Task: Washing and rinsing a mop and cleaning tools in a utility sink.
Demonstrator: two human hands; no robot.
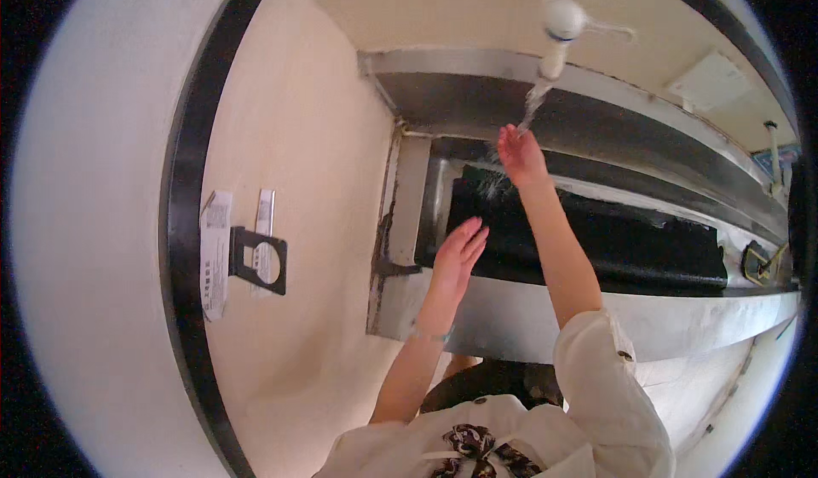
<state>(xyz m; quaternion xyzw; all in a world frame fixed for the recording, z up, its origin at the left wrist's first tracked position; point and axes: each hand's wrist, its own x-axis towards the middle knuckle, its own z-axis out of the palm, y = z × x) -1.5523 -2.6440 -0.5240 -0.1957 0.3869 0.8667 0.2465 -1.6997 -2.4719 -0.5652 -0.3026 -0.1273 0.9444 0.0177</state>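
Water runs from a white wall tap (561, 24) onto my right hand (523, 155), which is raised under the stream with its fingers somewhat curled and nothing seen in it. Splashes fall beside it into a long stainless steel sink (441, 184). My left hand (459, 251) is lower and to the left, over the sink's front edge, fingers extended and holding nothing. A bracelet circles the left wrist. Beneath both hands, a large black sheet or mat (613, 241) lies in the sink, its surface looking wet; its material is unclear.
On the left wall are a black bracket with a round hole (268, 264) and a label strip with writing (216, 254). A white box (709, 82) is fixed to the back wall. A second tap (773, 158) and a dark object with a yellowish edge (760, 264) are at the far right.
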